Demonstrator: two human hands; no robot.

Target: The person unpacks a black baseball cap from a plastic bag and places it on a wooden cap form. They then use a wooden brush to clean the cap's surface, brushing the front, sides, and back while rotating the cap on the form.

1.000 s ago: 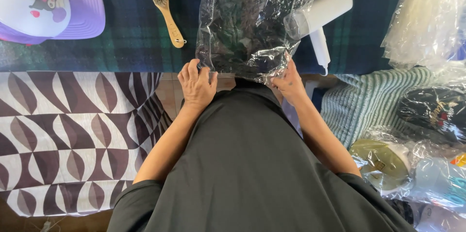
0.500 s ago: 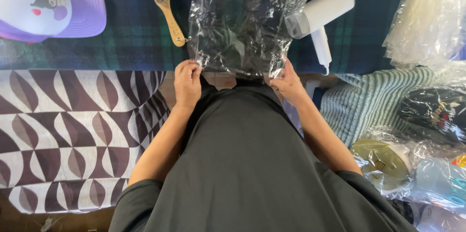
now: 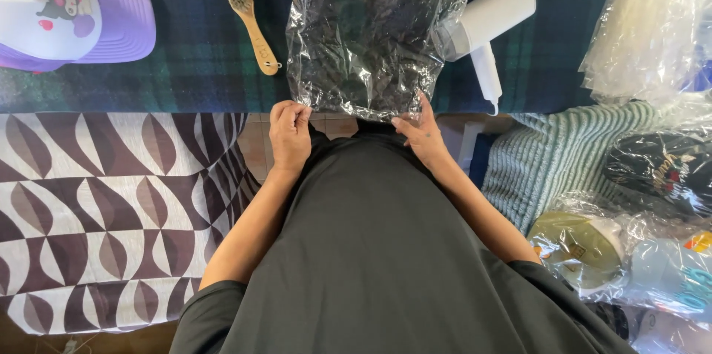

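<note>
A clear plastic bag (image 3: 374, 31) with a dark item inside lies on the dark green plaid cloth (image 3: 193, 57) in front of me. My left hand (image 3: 289, 135) pinches the bag's near left corner with closed fingers. My right hand (image 3: 423, 135) holds the near right corner, fingers partly spread along the bag's edge. Both hands sit at the table's near edge, just above my dark shirt.
A wooden brush (image 3: 243, 9) lies left of the bag and a white handheld device (image 3: 486, 24) to its right. A purple and white cap (image 3: 67, 9) sits far left. A patterned brown cloth (image 3: 96, 206) hangs lower left. Bagged caps (image 3: 653, 176) and a striped fabric (image 3: 549, 161) are at right.
My left hand has shifted left and curled from a flat palm into a pinch on the bag's corner. The bag has been pulled flatter and wider along its near edge.
</note>
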